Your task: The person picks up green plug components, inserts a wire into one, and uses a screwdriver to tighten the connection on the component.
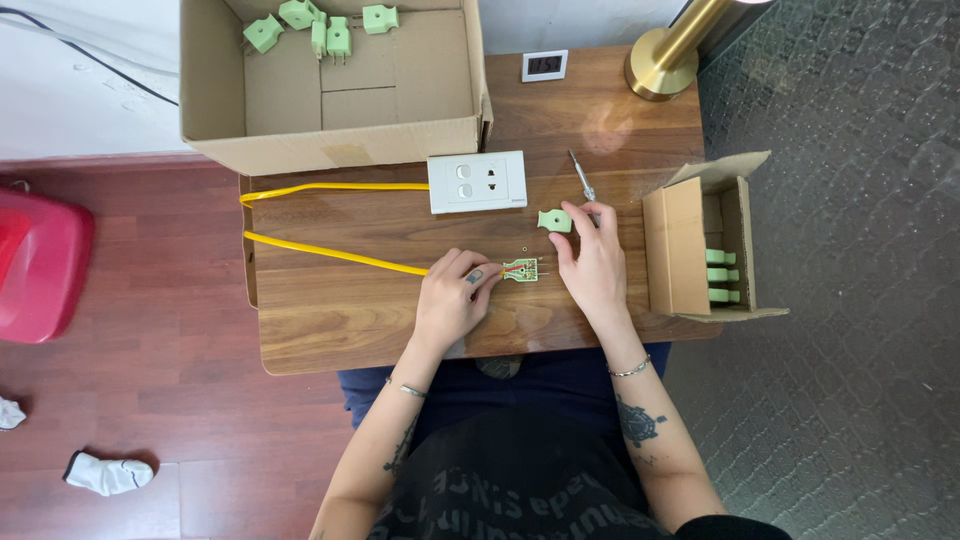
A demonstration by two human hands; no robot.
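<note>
While both hands work at mid-desk:
Left hand (452, 300): pinches yellow cable (330, 252) at open green plug base (521, 269).
Right hand (592, 262): fingertips on loose plug cover (553, 221), grip unclear.
Step, judged: wiring done; next calls for seating cover, then screwdriver (582, 177).

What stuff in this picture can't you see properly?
- Small open box at the right, head view: its flap hides most of the green plugs inside.
- Open plug half between the left hand and right hand: the wiring is too small to read.
- Gold lamp base: cut off by the top edge.
- Small display: too small.
- Red thing: cut by the left edge.
</note>
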